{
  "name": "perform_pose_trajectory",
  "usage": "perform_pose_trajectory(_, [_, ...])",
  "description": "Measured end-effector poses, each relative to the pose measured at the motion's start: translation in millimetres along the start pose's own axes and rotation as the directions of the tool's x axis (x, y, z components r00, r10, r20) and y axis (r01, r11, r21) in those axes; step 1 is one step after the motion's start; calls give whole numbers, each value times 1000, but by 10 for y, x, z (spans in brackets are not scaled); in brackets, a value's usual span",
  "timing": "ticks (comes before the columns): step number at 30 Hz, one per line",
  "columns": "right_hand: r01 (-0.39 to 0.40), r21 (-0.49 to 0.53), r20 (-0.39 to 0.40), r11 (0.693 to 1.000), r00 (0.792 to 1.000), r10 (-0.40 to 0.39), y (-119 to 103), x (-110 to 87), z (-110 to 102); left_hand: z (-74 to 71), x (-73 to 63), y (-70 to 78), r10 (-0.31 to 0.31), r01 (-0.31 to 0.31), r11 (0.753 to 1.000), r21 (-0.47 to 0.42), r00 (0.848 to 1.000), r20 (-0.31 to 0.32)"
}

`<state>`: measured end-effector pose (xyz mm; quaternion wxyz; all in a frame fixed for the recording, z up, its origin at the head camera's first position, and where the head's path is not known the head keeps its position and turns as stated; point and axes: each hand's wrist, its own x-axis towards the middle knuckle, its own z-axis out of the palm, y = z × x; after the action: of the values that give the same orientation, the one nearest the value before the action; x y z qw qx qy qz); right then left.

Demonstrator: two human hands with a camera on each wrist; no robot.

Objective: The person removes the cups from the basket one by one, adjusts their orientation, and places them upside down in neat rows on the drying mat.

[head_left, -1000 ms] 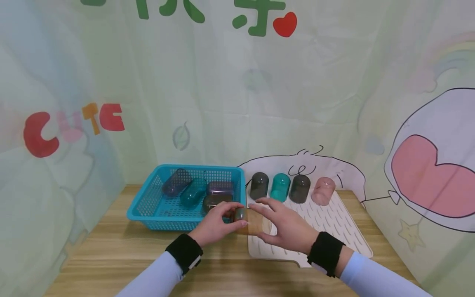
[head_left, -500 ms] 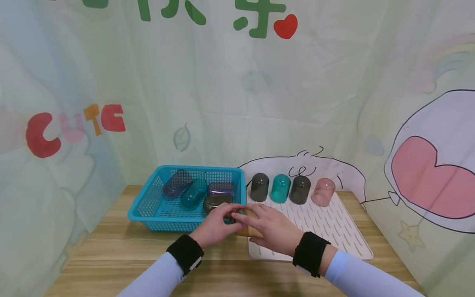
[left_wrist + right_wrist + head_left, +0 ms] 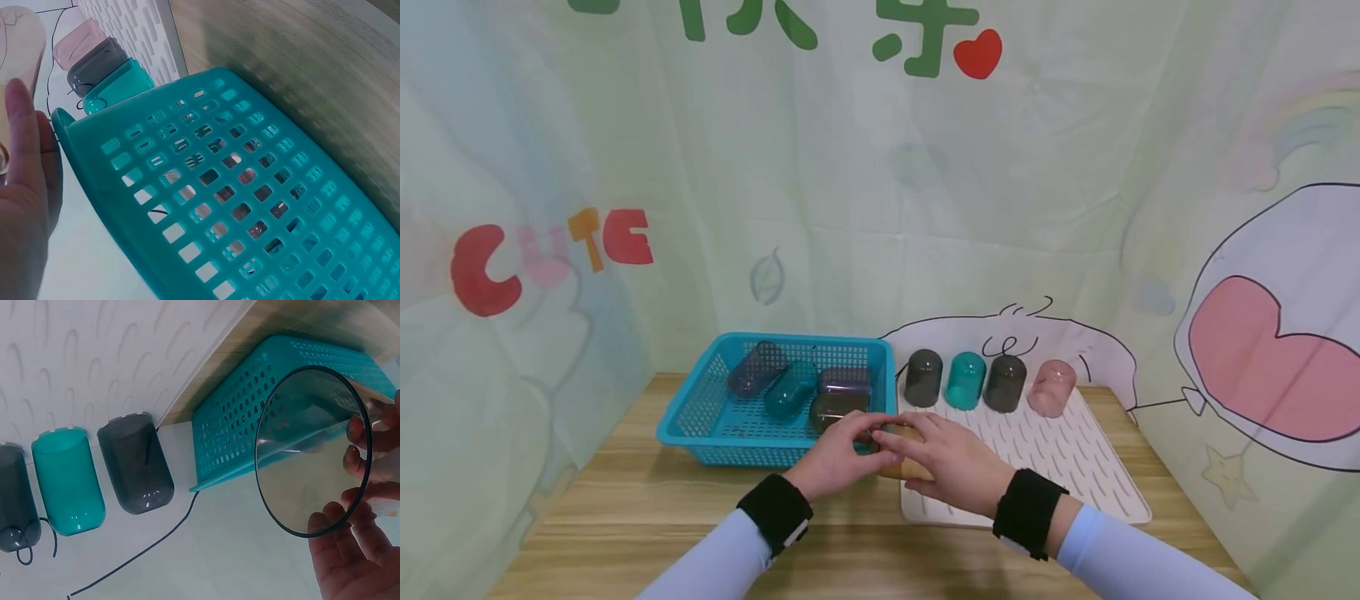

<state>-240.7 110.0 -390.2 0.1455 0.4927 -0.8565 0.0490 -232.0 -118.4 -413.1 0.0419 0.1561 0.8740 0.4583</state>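
Note:
In the head view an amber see-through cup (image 3: 892, 468) lies sideways between both hands, in front of the basket's right corner. My left hand (image 3: 833, 457) grips its left end, thumb in front and fingers over the top. From the right, my right hand (image 3: 958, 467) holds the other end, fingers reaching over to the left fingertips. The right wrist view shows the cup's round mouth with a dark rim (image 3: 257, 459), and fingertips around its side. At the left edge of the left wrist view, the left hand (image 3: 28, 169) is only partly visible.
A blue mesh basket (image 3: 730, 457) on the wooden table (image 3: 625, 517) holds several tinted cups (image 3: 792, 390). Right of it, a white ridged drying mat (image 3: 1045, 467) bears upside-down cups along its back: grey (image 3: 923, 379), teal (image 3: 966, 382), another grey (image 3: 1006, 383) and pink (image 3: 1052, 389).
My right hand has moved left and closed in on the amber cup, its fingers now meeting the left hand's fingers. The left hand has hardly moved. Basket and mat cups stay as they were.

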Motion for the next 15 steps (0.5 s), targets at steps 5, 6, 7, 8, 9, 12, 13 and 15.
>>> perform_pose_trajectory(5, [-5, 7, -14, 1000, 1000, 5, 27, -15, 21, -15, 2, -8, 15, -15, 1000, 9, 1000, 8])
perform_pose_trajectory(6, [-9, 9, -17, 1000, 1000, 9, 33, -19, 22, -19, 1, -11, 21, -21, 1000, 10, 1000, 5])
perform_pose_trajectory(7, [-12, 7, -22, 1000, 1000, 12, 41, -24, 29, -22, -1, -15, 26, -26, 1000, 11, 1000, 1])
perform_pose_trajectory(8, [-16, 5, -25, 1000, 1000, 17, 46, -29, 28, -26, -4, -18, 34, -34, 999, 14, 999, -6])
perform_pose_trajectory(9, [-19, 6, -32, 1000, 999, 20, 52, -34, 27, -29, -9, -19, 45, -45, 999, 14, 999, -15])
perform_pose_trajectory(12, [-31, 27, -59, 999, 998, 32, 77, -45, 26, -43, -31, -22, 66, -65, 998, 24, 996, -59])
perform_pose_trajectory(13, [-35, 39, -70, 999, 997, 38, 89, -49, 28, -49, -39, -24, 73, -70, 997, 34, 994, -77])
perform_pose_trajectory(15, [-49, 73, -90, 996, 994, 56, 114, -58, 24, -61, -59, -37, 85, -77, 994, 76, 990, -114])
